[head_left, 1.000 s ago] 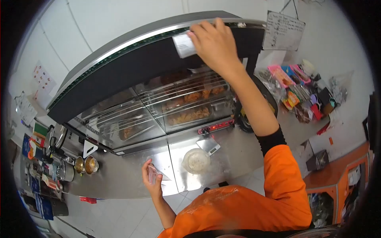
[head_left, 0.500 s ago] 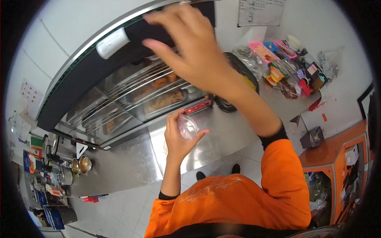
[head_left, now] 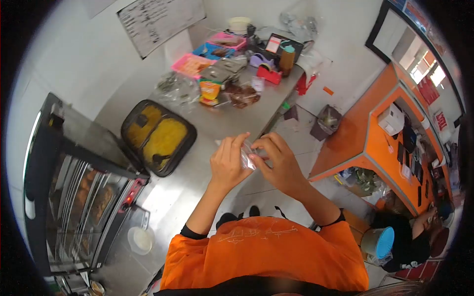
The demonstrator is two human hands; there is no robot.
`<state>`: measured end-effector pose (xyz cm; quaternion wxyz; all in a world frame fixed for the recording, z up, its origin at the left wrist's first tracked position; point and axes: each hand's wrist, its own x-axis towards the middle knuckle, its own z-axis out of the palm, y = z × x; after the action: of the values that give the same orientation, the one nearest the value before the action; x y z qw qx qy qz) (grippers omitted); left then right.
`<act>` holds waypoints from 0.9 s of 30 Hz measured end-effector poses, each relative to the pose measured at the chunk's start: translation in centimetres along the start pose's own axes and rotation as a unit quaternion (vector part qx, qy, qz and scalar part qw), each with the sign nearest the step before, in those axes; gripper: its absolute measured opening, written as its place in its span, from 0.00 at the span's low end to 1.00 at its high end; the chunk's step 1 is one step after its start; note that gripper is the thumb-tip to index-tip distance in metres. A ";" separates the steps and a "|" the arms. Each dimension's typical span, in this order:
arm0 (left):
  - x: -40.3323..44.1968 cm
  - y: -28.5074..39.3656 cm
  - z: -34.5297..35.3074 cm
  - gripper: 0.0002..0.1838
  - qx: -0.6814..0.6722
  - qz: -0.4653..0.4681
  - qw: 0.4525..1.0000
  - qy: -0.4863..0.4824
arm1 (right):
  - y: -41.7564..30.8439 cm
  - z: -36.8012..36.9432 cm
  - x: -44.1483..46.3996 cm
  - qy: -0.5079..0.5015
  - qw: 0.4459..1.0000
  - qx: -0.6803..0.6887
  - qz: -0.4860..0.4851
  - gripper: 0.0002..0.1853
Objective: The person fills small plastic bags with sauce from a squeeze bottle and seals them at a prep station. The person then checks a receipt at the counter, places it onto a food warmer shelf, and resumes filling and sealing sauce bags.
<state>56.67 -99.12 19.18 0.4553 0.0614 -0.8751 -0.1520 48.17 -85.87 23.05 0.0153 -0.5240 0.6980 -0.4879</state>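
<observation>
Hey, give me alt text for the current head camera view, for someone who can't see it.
A left hand holds clear plastic, with the right hand touching it, in front of an orange shirt. Beyond them, a metal counter bears a black container of yellow food; a food cabinet stands at left.

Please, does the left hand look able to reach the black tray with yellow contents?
Probably yes: only bare counter shows between the left hand and the black tray, though its fingers hold clear plastic.
</observation>
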 end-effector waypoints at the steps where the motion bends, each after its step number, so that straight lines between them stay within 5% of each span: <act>1: 0.6 0.3 1.9 0.30 -0.007 -0.002 1.000 -0.001 | 1.2 -0.7 0.4 0.010 0.999 0.028 0.024 0.06; 8: 3.8 -3.0 10.0 0.27 0.030 -0.036 0.999 -0.007 | 10.7 -1.8 5.3 -0.018 0.999 -0.008 -0.028 0.05; 17: 10.2 -10.4 18.2 0.30 0.023 -0.072 0.997 -0.034 | 19.7 -3.8 16.3 -0.205 0.975 0.022 0.085 0.11; 27: 15.2 -15.6 29.6 0.31 -0.043 -0.153 0.985 -0.066 | 31.0 -6.1 23.4 -0.231 0.972 0.027 0.019 0.18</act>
<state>23.28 -111.43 9.99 0.3701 0.1643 -0.8763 -0.2610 12.16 -100.05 16.10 0.1997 -0.6086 0.6718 -0.3721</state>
